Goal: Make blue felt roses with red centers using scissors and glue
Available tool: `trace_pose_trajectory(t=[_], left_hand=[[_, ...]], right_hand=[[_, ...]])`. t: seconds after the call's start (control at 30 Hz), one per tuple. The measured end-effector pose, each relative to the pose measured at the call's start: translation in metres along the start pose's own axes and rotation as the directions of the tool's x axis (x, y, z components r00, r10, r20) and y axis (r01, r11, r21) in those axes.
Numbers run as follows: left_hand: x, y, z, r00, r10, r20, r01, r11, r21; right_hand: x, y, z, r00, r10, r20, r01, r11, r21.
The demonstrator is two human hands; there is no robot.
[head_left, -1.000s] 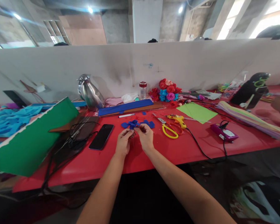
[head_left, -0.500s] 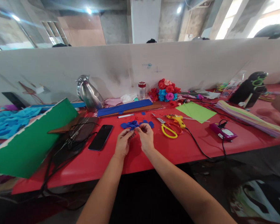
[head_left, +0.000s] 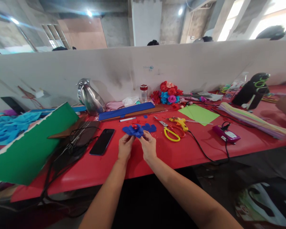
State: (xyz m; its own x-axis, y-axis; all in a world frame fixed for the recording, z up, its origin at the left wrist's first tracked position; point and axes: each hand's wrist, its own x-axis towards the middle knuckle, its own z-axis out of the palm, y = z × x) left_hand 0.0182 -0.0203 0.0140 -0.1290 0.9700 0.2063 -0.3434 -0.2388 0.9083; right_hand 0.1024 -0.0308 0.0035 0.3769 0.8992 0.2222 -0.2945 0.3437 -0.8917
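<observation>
Between my two hands is a blue paper flower (head_left: pixel 134 130) with a bit of red at its centre. My left hand (head_left: pixel 125 147) pinches it from below on the left, and my right hand (head_left: pixel 148 143) grips its right side with thumb and fingers. Loose blue paper petals (head_left: pixel 150 128) lie on the red table just beyond my right hand. Yellow-handled scissors (head_left: pixel 169 133) rest to the right, with a yellow glue gun (head_left: pixel 181 123) and its black cord beside them. A dark phone (head_left: pixel 102 142) lies left of my left hand.
A steel jug (head_left: pixel 90 97), a red-lidded jar (head_left: pixel 144 93) and a bunch of paper roses (head_left: pixel 169 93) stand along the partition. Green sheets (head_left: pixel 197 114) lie right of centre; a green board (head_left: pixel 35 146) leans at left. A purple power box (head_left: pixel 226 133) sits near the right edge.
The blue flower has been tilted and turned, so its open face with the red centre shows now. Both hands have shifted slightly lower beneath it.
</observation>
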Motion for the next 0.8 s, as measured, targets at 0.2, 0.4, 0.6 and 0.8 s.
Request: trace_pose_trajectory(t=[0.2,0.4,0.6,0.8], left_hand=[[0.001,-0.002,-0.001,1.0,0.009,0.017,-0.009,1.0,0.013],[0.0,-0.003,-0.001,1.0,0.005,0.022,-0.005,1.0,0.022],[0.002,-0.006,-0.003,0.999,-0.007,-0.039,0.008,1.0,0.005],[-0.007,-0.002,0.01,0.991,-0.055,-0.122,0.046,0.996,-0.077]], right_hand=[[-0.001,-0.008,-0.003,0.996,0.02,0.082,-0.025,0.997,0.066],[0.0,-0.009,-0.007,0.986,0.165,0.034,-0.168,0.974,0.152],[-0.006,-0.007,-0.012,0.981,0.188,0.043,-0.193,0.968,0.163],[-0.006,-0.01,-0.02,0.993,0.074,0.088,-0.072,0.997,-0.022]])
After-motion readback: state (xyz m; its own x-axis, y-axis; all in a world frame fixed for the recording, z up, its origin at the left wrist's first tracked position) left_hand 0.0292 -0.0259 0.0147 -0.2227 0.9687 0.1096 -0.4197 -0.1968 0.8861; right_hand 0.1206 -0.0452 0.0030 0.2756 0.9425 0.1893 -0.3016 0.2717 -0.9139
